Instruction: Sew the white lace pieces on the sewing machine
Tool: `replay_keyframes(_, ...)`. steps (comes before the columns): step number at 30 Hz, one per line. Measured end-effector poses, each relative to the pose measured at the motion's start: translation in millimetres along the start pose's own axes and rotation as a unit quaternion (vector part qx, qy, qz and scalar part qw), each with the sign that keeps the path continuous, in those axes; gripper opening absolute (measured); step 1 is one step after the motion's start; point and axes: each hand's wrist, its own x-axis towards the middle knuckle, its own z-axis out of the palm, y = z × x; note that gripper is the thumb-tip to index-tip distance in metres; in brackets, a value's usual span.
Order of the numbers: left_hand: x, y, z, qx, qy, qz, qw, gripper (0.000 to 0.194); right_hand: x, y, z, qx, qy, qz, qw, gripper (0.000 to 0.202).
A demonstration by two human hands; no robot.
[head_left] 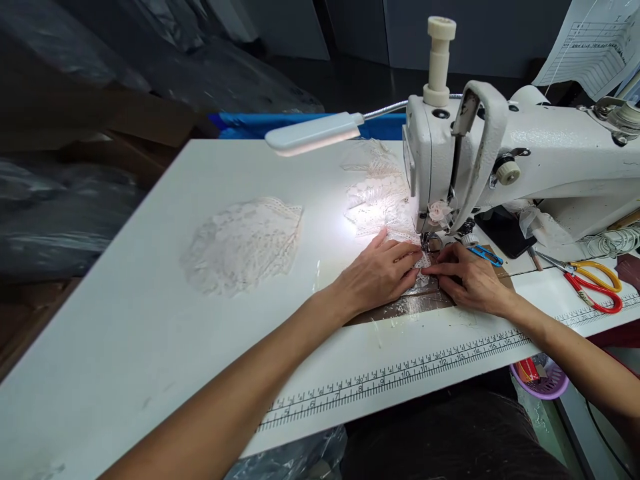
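Note:
White lace fabric (pixel 381 200) runs over the table to the presser foot (pixel 431 243) of a white sewing machine (pixel 555 143). My left hand (pixel 376 275) lies flat on this lace, just left of the foot, with its fingers stretched toward the needle area. On the other side, my right hand (pixel 470 279) has its fingertips closed at the lace edge in front of the foot; part of the grip is hidden. Brown tape (pixel 400 310) covers the machine bed under both hands. A separate gathered lace piece (pixel 245 245) rests farther left.
Scissors with red and yellow handles (pixel 595 283) lie to the right, near blue thread snips (pixel 485 255) and a dark phone-like slab (pixel 505 230). A lamp (pixel 315 133) hangs over the lace. A printed ruler (pixel 400 373) follows the front edge; a purple basket (pixel 550 385) stands below.

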Motion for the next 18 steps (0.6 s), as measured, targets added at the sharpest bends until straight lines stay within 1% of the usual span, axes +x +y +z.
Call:
replay_keyframes(3,-0.3,-0.3,0.2,0.0,0.005,0.003,1.0,0.034,0.1,2.1,0.9,0.002,0.003,-0.007,1.0,0.032)
replay_keyframes(9,-1.6,0.8,-0.3,-0.018,-0.018,-0.032,0.999,0.035,-0.4,2.9,1.2,0.005,0.004,-0.014,1.0,0.031)
replay_keyframes(14,-0.8,0.0,-1.4,0.004,-0.027,-0.029,0.999,0.034,0.6,0.4,0.4,-0.015,0.009,-0.023,1.0,0.034)
replay_keyframes(18,-0.1,0.0,0.7,0.021,-0.038,-0.046,0.998,0.033,2.3,-2.1,0.0,-0.044,0.008,-0.027,0.999,0.035)
